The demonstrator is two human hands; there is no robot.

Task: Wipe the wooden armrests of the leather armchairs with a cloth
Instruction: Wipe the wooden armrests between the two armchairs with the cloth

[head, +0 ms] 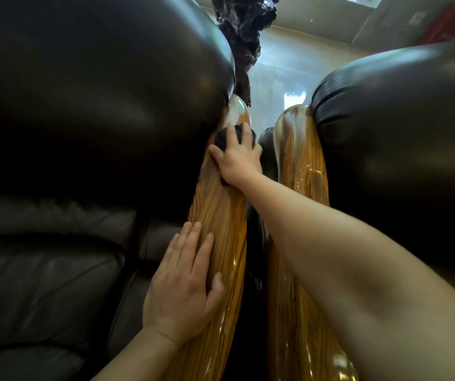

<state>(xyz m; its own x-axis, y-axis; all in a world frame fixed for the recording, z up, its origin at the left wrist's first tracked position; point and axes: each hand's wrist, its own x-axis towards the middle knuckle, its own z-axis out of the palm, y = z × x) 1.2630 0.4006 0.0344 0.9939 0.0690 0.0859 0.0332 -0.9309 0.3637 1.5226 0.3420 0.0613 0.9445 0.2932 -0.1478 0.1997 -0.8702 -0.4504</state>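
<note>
Two glossy wooden armrests run side by side away from me: the left armrest (221, 213) and the right armrest (300, 171). My right hand (238, 158) presses a dark cloth (222, 138) onto the far part of the left armrest, just short of its rounded end. The cloth is mostly hidden under the fingers and palm. Closer to me, my left hand (185, 281) lies flat with fingers spread on the same armrest, holding nothing.
A dark leather chair back (97, 86) bulges at the left, its seat cushion (42, 276) below. A second leather chair back (402, 138) stands at the right. A dark carved wooden piece (243, 31) rises behind the narrow gap between the chairs.
</note>
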